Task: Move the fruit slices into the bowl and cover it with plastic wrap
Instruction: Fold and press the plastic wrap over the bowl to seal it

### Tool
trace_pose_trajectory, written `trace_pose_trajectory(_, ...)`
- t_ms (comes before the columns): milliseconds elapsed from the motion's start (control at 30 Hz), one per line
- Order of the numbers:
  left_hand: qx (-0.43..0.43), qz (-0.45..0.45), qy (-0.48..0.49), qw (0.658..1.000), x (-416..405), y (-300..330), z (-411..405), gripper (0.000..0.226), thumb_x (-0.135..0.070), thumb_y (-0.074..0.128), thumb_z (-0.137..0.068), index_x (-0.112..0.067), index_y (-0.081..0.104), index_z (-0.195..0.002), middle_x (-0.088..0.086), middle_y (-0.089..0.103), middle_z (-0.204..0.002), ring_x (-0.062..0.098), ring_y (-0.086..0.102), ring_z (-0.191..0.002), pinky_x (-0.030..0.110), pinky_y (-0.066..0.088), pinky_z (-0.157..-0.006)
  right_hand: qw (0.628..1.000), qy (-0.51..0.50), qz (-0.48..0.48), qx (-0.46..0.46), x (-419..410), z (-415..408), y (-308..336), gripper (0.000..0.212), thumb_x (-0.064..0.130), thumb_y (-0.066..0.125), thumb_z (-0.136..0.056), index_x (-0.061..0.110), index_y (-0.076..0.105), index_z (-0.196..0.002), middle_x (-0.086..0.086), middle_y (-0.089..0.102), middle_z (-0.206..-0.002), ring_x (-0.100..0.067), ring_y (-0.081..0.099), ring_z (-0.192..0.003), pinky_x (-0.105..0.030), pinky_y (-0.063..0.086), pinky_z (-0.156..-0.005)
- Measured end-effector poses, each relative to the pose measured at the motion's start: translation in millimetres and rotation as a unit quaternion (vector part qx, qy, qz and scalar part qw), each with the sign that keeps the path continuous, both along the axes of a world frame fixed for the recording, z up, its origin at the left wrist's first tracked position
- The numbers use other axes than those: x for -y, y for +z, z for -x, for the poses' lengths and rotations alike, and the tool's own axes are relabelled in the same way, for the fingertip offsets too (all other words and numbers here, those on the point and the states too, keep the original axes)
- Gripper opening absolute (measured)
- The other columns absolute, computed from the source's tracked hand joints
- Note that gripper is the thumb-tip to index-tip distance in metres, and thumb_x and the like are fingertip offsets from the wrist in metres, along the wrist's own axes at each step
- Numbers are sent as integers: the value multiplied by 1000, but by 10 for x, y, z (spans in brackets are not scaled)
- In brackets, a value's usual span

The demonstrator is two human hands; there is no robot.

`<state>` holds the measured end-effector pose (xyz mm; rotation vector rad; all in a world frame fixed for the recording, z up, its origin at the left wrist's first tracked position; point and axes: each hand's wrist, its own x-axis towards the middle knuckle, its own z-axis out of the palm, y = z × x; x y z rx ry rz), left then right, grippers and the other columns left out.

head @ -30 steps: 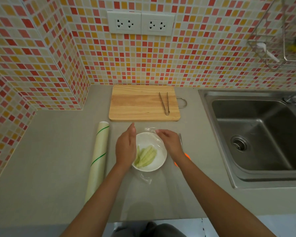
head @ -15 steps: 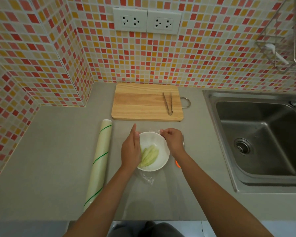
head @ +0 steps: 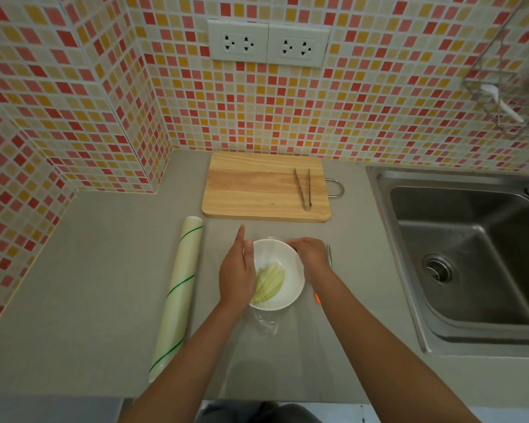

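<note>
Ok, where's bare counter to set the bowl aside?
Bare: counter left of the wrap roll up to the tiled wall, and the cutting board left of the tongs. Crowded: around the bowl, both hands, loose wrap, toward the sink.

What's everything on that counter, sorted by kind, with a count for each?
Bowl of fruit slices: 1
Plastic wrap roll: 1
Cutting board: 1
Tongs: 1
Partly hidden tool beside the right hand: 1
Total: 5
</note>
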<state>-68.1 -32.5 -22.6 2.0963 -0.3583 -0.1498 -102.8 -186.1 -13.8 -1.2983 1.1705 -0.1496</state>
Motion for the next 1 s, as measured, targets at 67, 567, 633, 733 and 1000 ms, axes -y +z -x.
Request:
trace_pose_trajectory(67,-3,3,1,1000,2,-2,0,47,-38,27,-102,-26,34,-148,1,67,-120,20,60,-111,24,41,-87,999,-20,19,-16,19,-27,-25,20,-6,58,-77,6,61,-61,-9,58,-63,-21,53,-57,-25,44,-53)
trace_pose_trajectory(567,-42,59,-23,997,13,-31,-85,44,-35,30,-103,-25,39,-145,-5,67,-108,10,60,-101,17,40,-86,964,207,1,164,-115,245,20,36,31,41,-100,11,67,-116,-10,69,-116,-22,65,-106,-35,49,-93)
trace_pose_trajectory(633,-53,67,-39,996,11,-35,-126,43,-35,29,-103,-26,39,-144,-9,66,-104,2,59,-95,4,37,-81,965,203,1,163,-116,250,26,37,32,40,-101,12,69,-113,-10,70,-113,-22,66,-104,-35,50,-92)
trace_pose_trajectory(733,-75,70,-72,992,17,-16,-205,43,-37,28,-103,-28,41,-143,-10,65,-103,-3,58,-96,-2,35,-80,969,184,22,165,-145,268,22,35,26,42,-101,6,67,-114,-16,69,-113,-24,65,-102,-34,51,-89)
trace_pose_trajectory(1000,-108,18,37,993,11,17,-254,57,-45,23,-102,-11,68,-111,8,69,-107,24,61,-105,35,45,-91,976,37,72,204,-379,431,-18,31,17,45,-100,23,73,-89,3,73,-86,-8,66,-81,-21,53,-74)
